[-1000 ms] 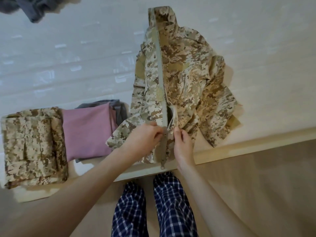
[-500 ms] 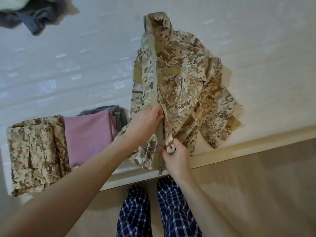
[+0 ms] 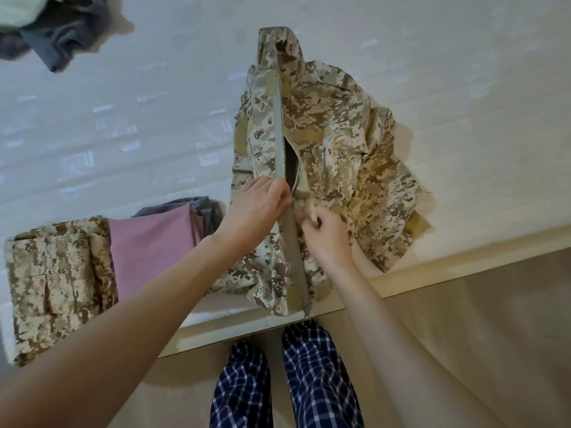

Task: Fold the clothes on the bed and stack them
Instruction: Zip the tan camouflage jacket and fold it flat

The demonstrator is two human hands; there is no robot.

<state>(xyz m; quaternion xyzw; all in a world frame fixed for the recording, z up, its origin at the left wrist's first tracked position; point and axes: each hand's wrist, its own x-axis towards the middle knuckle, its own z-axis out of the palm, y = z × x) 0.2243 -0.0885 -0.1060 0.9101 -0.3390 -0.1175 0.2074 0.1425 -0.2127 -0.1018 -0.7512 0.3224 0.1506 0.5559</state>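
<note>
- Two bare hands meet at the middle of a tan-and-brown digital-camouflage cloth jacket (image 3: pixel 333 134). It lies front-up on the white-sheeted bed (image 3: pixel 139 118), collar towards 12 o'clock and hem at 6 o'clock, over the bed's near edge.
- Its long axis follows the pale-toothed zip (image 3: pixel 279 112), running 12 to 6 o'clock; any coming pull has to follow that line.
- The left hand (image 3: pixel 258 208) sits at 9 o'clock of the zip, fingers pinched together on it just where a dark open gap ends.
- The right hand (image 3: pixel 326 234) sits at 4 o'clock of that spot, fingers curled into the jacket's right front edge. It is blurred, so exactly what they clamp I cannot tell.
- From the fingers the open stretch lies towards 12 o'clock; towards 6 o'clock the front looks closed under its flap. I'd judge the left hand nearer the slider.
- Out at 9 o'clock lie a folded camouflage garment (image 3: pixel 58 273) and a folded dusty-pink cloth (image 3: pixel 148 242), touching side by side.
</note>
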